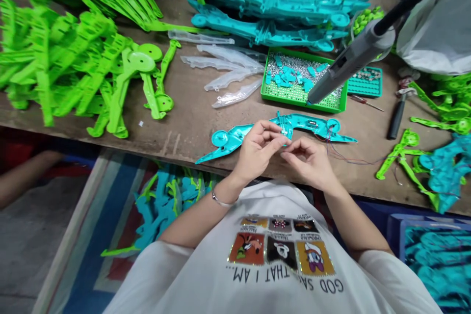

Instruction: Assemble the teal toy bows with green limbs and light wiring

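A long teal plastic shell (309,120) lies at the table's front edge, its ribbed inner side up. Over its middle, my left hand (261,147) has thumb and fingers pinched together. My right hand (309,159) is close beside it, thumb and forefinger also drawn into a pinch. Their fingertips nearly meet, and what lies between them is too small to make out. A small metal part (312,123) sits in the shell's right half. Thin red and blue wires (344,157) run from the shell's right end across the tabletop.
A green tray (304,104) of screws and teal pieces stands behind the shell, with an electric screwdriver (346,61) hanging over it. Clear plastic strips (230,78), green parts (84,64) and stacked teal shells (272,0) surround it. A black-handled tool (396,117) lies right. Another person's arm (29,176) shows left.
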Available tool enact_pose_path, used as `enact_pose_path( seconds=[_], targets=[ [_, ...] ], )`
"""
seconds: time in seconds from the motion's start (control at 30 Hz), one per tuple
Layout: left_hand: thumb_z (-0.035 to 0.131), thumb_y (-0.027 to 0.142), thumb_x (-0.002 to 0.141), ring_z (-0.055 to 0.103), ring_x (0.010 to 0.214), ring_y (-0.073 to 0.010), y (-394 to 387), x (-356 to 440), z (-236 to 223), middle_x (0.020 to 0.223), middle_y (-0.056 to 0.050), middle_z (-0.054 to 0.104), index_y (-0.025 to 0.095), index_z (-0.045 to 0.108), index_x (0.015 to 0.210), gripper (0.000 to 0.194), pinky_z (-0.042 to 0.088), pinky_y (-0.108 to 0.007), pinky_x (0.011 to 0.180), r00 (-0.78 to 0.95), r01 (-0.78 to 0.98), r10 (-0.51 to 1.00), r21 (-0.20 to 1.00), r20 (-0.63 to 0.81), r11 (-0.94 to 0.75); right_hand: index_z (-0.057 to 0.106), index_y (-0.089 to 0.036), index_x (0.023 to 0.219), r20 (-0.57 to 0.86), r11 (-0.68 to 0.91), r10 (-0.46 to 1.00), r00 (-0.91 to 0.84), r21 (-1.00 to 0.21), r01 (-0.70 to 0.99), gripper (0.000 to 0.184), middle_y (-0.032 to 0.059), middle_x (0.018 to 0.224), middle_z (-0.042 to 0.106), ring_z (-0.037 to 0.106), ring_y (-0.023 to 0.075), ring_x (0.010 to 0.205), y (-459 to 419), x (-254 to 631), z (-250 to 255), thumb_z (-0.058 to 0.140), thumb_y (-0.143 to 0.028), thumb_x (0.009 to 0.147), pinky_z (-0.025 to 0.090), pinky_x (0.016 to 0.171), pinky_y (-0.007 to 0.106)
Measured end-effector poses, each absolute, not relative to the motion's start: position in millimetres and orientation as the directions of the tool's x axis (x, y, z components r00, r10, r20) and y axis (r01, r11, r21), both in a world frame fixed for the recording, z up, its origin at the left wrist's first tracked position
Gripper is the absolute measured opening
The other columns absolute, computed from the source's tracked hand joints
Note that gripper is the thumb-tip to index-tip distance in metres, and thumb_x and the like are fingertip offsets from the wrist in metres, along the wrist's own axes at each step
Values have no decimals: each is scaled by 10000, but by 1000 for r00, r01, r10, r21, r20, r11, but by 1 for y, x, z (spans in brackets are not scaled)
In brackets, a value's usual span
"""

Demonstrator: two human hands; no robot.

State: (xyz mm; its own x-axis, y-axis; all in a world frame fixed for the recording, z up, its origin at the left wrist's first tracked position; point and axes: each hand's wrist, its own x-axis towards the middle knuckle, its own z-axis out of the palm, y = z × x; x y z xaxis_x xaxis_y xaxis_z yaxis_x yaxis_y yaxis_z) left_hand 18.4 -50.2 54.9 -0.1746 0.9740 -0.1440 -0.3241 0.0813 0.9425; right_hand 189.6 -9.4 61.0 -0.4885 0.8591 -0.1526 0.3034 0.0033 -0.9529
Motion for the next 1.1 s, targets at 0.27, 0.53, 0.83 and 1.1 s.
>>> enact_pose_path(
  seconds=[0.27, 0.53, 0.83, 1.1],
  targets=[
    [722, 367, 958, 755, 1000, -197, -54, 20, 61, 931, -25, 789, 255, 656, 1258, 326, 527, -374, 1037, -133, -143, 990, 987, 51, -70, 587, -254, 1096, -258, -310, 723, -641, -950, 33, 362, 16, 1087, 694, 670, 162, 1041, -1, 179, 66, 794, -426, 854, 550, 974, 338],
    [686, 360, 982, 718, 940, -168, -57, 11, 48, 1003, -40, 753, 261, 719, 1143, 192, 559, -337, 931, -186, -220, 979, 968, 83, -124, 719, -223, 1008, -386, -450, 633, -671, -889, 87, 318, -17, 884, 702, 638, 109, 670, 13, 193, 70, 848, -422, 796, 584, 705, 304],
    [633, 291, 988, 685, 1152, -222, -53, 3, 27, 1242, -109, 707, 230, 533, 1365, 394, 530, -383, 1021, -163, 107, 972, 983, 168, -152, 770, -220, 1005, 132, 494, 779, -613, -730, 472, 154, 62, 971, 783, 719, 193, 895, 35, 216, 83, 618, -209, 980, 563, 823, 351],
    [678, 447, 932, 439, 1444, -411, -37, -7, 21, 1510, -216, 548, 146, 359, 1581, 784, 276, -593, 1208, 2, 811, 992, 580, 130, -78, 723, -178, 968, 57, 847, 525, -849, 64, 528, 244, 101, 967, 708, 597, 229, 883, 64, 212, 105, 491, -116, 1014, 404, 643, 335]
  ],
)
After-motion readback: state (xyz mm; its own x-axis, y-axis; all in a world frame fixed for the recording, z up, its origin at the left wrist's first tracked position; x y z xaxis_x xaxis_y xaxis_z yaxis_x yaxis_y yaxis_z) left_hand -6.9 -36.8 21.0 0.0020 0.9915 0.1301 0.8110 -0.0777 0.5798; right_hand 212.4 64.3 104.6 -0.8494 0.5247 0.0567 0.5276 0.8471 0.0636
